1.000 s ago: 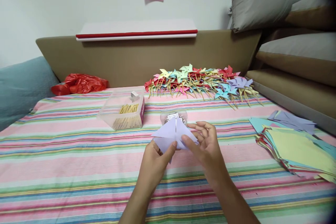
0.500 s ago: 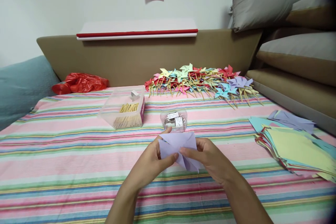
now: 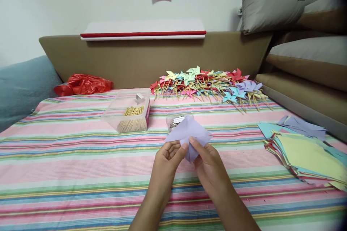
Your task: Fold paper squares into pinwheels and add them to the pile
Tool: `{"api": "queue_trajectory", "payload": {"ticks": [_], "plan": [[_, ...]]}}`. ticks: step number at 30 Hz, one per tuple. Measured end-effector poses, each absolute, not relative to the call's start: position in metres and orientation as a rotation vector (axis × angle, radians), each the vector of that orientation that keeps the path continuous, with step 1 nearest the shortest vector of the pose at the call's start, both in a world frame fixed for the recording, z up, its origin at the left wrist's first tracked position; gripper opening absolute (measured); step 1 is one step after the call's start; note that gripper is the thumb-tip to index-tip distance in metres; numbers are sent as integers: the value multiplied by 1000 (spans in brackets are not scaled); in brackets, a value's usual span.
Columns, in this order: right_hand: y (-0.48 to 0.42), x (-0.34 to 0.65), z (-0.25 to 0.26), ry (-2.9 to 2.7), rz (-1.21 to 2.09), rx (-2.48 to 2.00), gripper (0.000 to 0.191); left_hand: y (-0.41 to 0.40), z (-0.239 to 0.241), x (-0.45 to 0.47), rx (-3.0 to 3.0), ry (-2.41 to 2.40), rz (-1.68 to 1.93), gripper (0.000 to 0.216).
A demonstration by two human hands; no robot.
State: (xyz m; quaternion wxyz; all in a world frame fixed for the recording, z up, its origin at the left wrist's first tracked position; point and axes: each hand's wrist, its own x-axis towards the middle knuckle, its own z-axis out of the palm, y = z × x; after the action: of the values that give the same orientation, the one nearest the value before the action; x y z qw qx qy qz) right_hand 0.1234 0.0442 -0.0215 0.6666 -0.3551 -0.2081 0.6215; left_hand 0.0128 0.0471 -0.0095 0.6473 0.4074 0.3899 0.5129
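Both hands meet over the striped cloth.

Left hand: fingers curled, thumb tip pinching the lower part of the lilac paper.

Right hand: thumb pressed on the paper's middle, fingers closed behind it.

The paper sits just above and beyond both hands, long axis left to right, with one point hanging down between the thumbs. Neither hand is nearer.

Small clear tub is just beyond the paper; box of sticks lies beyond the left hand.

The striped bed in front of me carries a clear box of sticks, with a small clear tub just to its right. At the far edge lie a heap of paper pinwheels and a red bag. A stack of coloured paper lies to my right.
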Motion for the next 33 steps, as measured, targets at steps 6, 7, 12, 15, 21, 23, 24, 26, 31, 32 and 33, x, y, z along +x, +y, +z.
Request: {"api": "queue_trajectory", "payload": {"ticks": [6, 7, 12, 15, 21, 23, 24, 26, 31, 32, 33], "plan": [[41, 113, -19, -488, 1428, -774, 28, 47, -13, 14, 952, 930, 1254, 23], [40, 112, -19, -501, 1437, -772, 28, 47, -13, 13, 946, 951, 1262, 24], [38, 111, -17, -539, 1461, -792, 29, 48, -11, 11, 877, 1017, 1292, 27], [38, 116, -18, -613, 1384, -827, 26, 52, -10, 8, 782, 1000, 1329, 26], [36, 130, -27, -1172, 694, -1040, 22, 59, -10, -4, 671, 1007, 1434, 27], [35, 131, -28, -1501, 360, -1099, 26, 59, -9, -7, 662, 997, 1446, 28], [35, 132, -28, -1628, 225, -1112, 30, 59, -8, -7, 662, 992, 1445, 28], [34, 132, -28, -1766, 56, -1118, 35, 58, -7, -8, 671, 982, 1442, 27], [35, 133, -26, -1770, 10, -1123, 21, 58, -6, -6, 708, 994, 1421, 24], [35, 133, -26, -1747, 39, -1132, 19, 58, -6, -6, 720, 1001, 1416, 24], [36, 134, -26, -1716, 79, -1144, 17, 58, -7, -6, 736, 1009, 1412, 23]]}}
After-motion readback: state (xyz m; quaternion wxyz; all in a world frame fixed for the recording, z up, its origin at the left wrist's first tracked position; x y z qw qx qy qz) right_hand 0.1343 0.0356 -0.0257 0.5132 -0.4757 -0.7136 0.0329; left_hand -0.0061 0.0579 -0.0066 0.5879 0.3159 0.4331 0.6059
